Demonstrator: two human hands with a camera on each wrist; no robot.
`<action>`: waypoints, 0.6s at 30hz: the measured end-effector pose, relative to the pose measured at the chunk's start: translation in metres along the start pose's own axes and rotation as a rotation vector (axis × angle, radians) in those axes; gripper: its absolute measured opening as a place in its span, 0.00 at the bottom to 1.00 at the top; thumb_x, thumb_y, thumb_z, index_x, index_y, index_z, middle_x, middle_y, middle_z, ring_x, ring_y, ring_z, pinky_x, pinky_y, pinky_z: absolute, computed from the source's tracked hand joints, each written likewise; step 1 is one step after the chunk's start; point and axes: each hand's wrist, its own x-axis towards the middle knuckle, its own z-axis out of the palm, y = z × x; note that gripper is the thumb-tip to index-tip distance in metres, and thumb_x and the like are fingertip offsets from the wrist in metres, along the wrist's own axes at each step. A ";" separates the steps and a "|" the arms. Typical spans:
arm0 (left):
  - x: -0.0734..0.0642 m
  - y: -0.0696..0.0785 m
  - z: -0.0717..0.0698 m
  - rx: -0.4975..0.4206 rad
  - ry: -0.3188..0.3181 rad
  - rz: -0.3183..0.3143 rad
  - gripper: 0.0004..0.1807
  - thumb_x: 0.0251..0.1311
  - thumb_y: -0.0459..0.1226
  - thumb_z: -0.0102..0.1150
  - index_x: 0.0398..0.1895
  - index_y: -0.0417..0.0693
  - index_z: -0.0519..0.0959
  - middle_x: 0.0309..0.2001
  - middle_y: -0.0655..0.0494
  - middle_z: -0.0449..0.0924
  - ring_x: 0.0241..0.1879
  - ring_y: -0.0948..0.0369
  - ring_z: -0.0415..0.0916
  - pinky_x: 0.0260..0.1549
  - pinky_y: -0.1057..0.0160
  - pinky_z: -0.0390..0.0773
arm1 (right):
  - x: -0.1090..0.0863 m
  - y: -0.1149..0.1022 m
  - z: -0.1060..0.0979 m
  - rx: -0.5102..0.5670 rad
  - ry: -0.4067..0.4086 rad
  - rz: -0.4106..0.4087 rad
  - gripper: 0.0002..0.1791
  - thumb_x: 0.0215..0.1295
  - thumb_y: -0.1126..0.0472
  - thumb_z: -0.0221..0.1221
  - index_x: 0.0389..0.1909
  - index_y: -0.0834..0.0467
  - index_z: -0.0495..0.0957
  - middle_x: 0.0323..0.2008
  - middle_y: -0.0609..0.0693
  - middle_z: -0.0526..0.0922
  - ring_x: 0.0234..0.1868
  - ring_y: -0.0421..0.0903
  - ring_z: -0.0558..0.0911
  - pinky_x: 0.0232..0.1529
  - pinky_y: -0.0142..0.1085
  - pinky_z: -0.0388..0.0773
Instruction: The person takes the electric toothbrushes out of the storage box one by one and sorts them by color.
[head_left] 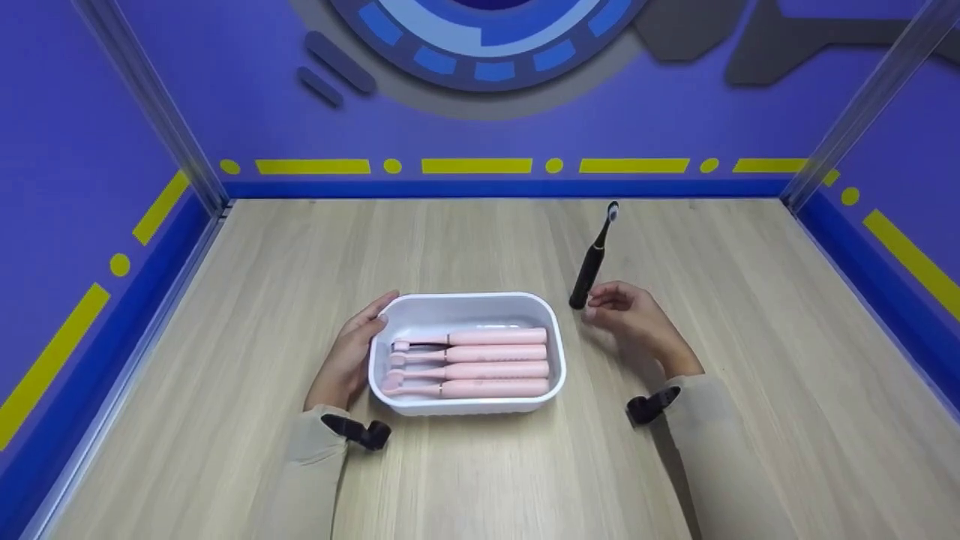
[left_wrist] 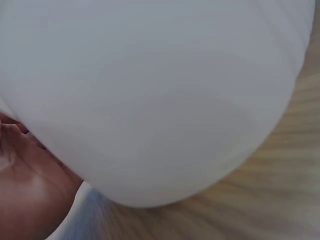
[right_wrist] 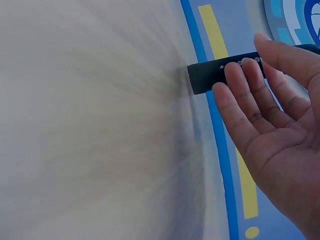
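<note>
A white plastic container (head_left: 465, 406) stands in front of me, its wall (left_wrist: 165, 110) filling most of the left wrist view. My left hand (head_left: 352, 352) grips its left end, thumb over the rim. Inside lie several pink electric toothbrushes (head_left: 495, 371), side by side, heads to the left. A dark sliver shows between the two farthest ones. To the right, a black electric toothbrush (head_left: 589, 274) stands upright on its base, bristles up. My right hand (head_left: 634, 319) is beside its lower handle, fingers loosely bent; in the right wrist view the fingertips overlap the handle (right_wrist: 207, 76).
Light wood tabletop (head_left: 465, 472) lies under everything. A blue back wall (head_left: 480, 135) with yellow marks closes the far edge, and side walls stand left and right. Black wrist cameras (head_left: 356, 431) are strapped over both beige sleeves.
</note>
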 end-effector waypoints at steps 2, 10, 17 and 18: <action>0.000 0.000 0.000 -0.002 0.002 0.003 0.26 0.72 0.31 0.33 0.73 0.43 0.57 0.74 0.46 0.55 0.72 0.52 0.55 0.72 0.57 0.57 | 0.000 -0.002 0.001 -0.004 -0.023 -0.020 0.21 0.57 0.62 0.67 0.50 0.65 0.75 0.43 0.52 0.81 0.43 0.40 0.80 0.44 0.25 0.78; -0.001 0.000 -0.001 -0.005 -0.003 0.002 0.26 0.72 0.31 0.33 0.73 0.42 0.57 0.73 0.46 0.56 0.71 0.53 0.57 0.71 0.57 0.59 | -0.001 -0.022 0.003 0.028 -0.138 -0.091 0.23 0.58 0.63 0.66 0.52 0.70 0.75 0.47 0.63 0.81 0.42 0.37 0.81 0.44 0.24 0.79; -0.001 0.000 -0.001 -0.003 0.004 0.003 0.26 0.72 0.30 0.33 0.72 0.42 0.58 0.73 0.45 0.57 0.70 0.53 0.58 0.71 0.58 0.60 | -0.001 -0.039 0.007 -0.053 -0.232 -0.142 0.25 0.59 0.60 0.66 0.54 0.69 0.75 0.46 0.57 0.83 0.45 0.38 0.81 0.46 0.25 0.79; 0.000 0.000 -0.001 -0.004 0.005 0.004 0.26 0.72 0.30 0.33 0.72 0.42 0.58 0.73 0.45 0.58 0.70 0.53 0.58 0.70 0.58 0.60 | -0.001 -0.041 0.007 -0.069 -0.243 -0.150 0.25 0.60 0.59 0.65 0.54 0.69 0.75 0.46 0.57 0.83 0.45 0.38 0.81 0.46 0.25 0.79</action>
